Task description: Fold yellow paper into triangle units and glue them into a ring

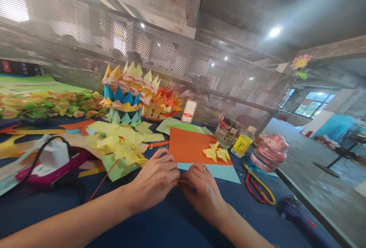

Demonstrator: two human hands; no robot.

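Pinching a small, thin, tan paper-like strip (187,182), your curled left hand (161,171) and right hand (203,187) nearly meet; its visible edge runs crosswise between them, both equally near, on your side of the flat light-blue paper sheet (224,172).

Held paper piece (187,182): a small, thin bit, yellowish-tan where it shows, mostly hidden by fingers; its full outline and folds cannot be made out.
Hold: pinched between the fingertips of the left hand (162,173) and the right hand (204,190).
Pose of held piece: its narrow visible edge runs roughly sideways, tipping down slightly to the right.
Place of held piece: at the near side of the table (160,227), well in from its right edge.
Folded yellow pieces (212,154): pale yellow, creased, pointed, bunched together.
Place of folded pieces: on the orange sheet (185,145), by its near right corner.
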